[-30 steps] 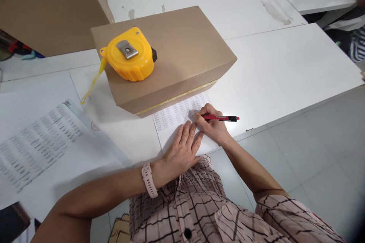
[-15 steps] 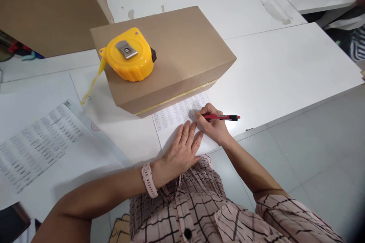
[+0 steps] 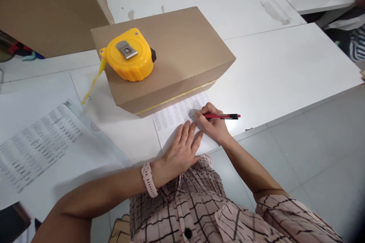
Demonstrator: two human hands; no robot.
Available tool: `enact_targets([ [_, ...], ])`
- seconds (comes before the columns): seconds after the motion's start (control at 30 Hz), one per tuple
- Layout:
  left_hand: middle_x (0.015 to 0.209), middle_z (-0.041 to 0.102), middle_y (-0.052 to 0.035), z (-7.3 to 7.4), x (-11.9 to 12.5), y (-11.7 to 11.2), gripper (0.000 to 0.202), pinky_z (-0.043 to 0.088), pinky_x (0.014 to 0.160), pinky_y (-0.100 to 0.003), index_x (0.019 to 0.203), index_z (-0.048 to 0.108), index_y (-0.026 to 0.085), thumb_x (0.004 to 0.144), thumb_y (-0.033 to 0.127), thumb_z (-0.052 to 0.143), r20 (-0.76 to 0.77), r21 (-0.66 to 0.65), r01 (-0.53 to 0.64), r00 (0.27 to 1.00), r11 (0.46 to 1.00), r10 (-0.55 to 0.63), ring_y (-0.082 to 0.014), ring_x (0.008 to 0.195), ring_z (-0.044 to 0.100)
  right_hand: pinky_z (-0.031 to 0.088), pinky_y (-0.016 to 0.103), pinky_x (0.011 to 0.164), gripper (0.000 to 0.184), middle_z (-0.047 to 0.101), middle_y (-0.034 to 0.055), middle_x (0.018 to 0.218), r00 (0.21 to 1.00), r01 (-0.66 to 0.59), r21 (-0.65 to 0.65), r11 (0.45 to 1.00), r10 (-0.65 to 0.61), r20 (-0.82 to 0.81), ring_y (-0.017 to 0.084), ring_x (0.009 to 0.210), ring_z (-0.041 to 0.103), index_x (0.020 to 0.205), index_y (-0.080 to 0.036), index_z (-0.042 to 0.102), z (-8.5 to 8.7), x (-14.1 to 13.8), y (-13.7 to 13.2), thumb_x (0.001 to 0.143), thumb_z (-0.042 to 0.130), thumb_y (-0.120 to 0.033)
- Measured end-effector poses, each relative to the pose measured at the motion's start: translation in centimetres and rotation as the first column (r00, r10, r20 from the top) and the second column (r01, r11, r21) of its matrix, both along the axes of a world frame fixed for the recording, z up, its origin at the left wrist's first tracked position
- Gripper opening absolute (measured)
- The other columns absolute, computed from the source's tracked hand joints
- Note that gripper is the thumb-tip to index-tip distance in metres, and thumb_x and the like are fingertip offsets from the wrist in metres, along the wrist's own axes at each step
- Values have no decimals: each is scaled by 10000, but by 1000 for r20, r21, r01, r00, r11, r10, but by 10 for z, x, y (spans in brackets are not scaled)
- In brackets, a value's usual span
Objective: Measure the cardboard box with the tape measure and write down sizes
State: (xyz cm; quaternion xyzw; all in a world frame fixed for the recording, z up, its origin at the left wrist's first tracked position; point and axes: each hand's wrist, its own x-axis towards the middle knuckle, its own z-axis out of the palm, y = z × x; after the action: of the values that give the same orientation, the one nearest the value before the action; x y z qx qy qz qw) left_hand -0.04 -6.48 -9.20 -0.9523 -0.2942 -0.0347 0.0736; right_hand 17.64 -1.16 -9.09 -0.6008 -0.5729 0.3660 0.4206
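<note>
My right hand grips a red and black pen, its tip touching a printed sheet near the table's front edge. My left hand lies flat on that sheet with fingers stretched out, a pink watch on the wrist. The sheet's far end is tucked under a closed brown cardboard box. On top of the box's left part rests a yellow tape measure, its yellow strap hanging down over the edge.
A larger cardboard box stands at the back left. More printed papers cover the white table on the left. Another person's striped sleeve shows at the far right. Grey floor lies beyond the table's front edge.
The right hand with the pen has crept slightly up the sheet. The left hand, box and tape measure have stayed in place.
</note>
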Motion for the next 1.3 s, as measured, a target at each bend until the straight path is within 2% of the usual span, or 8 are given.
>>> enact_targets([
  [0.27,1533,421,-335,0,0,-1,878,271,1206,-549,1521,372,-12,951,642,507,13,-4,-2,1000,1000,2,-441,1443,416,333,275,498,252,464,-61,567,1000,-17,-8,1000,17,-23,99,527,397,689,-239,443,2,-1,0,845,640,-238],
  [0.47,1546,405,-331,0,0,-1,873,236,1220,-559,1533,355,-8,958,633,496,-4,-23,-6,1000,1000,6,-435,1450,409,326,273,498,264,449,-59,584,999,32,-8,999,-32,-10,97,531,391,670,-236,442,3,0,0,838,645,-242],
  [0.7,1531,419,-339,-1,0,-1,865,272,1201,-552,1517,384,-13,952,628,518,22,-8,-1,1000,1000,2,-449,1442,413,323,281,505,258,461,-60,587,1000,19,-9,1000,-19,14,99,528,398,687,-238,444,2,0,0,851,643,-243],
  [0.9,1547,383,-351,-1,-1,-1,865,237,1217,-559,1537,342,-22,970,614,493,10,-11,0,1000,1000,0,-448,1460,385,325,278,504,255,470,-58,588,1000,10,7,1000,-10,15,100,532,403,680,-238,437,2,0,1,839,636,-233],
  [1.1,1539,407,-340,-1,0,-1,861,254,1213,-554,1528,355,-18,969,624,479,11,-7,0,1000,1000,0,-443,1449,405,326,275,506,255,457,-59,580,1000,8,5,1000,-8,0,102,537,401,676,-237,433,4,0,0,824,640,-221],
  [1.2,1545,402,-337,-2,-1,-1,857,244,1217,-556,1532,351,-12,971,622,477,12,-7,-3,1000,1000,4,-442,1455,398,309,282,505,271,452,-58,574,999,31,-3,1000,-31,13,101,524,384,672,-237,425,2,-1,0,833,642,-215],
  [1.3,1547,397,-337,-1,-1,-1,849,262,1208,-556,1524,370,-11,968,620,487,11,2,1,1000,1000,-1,-452,1454,392,310,291,515,261,455,-51,604,992,125,68,990,-126,5,108,538,378,699,-239,437,-1,0,0,872,632,-240],
])
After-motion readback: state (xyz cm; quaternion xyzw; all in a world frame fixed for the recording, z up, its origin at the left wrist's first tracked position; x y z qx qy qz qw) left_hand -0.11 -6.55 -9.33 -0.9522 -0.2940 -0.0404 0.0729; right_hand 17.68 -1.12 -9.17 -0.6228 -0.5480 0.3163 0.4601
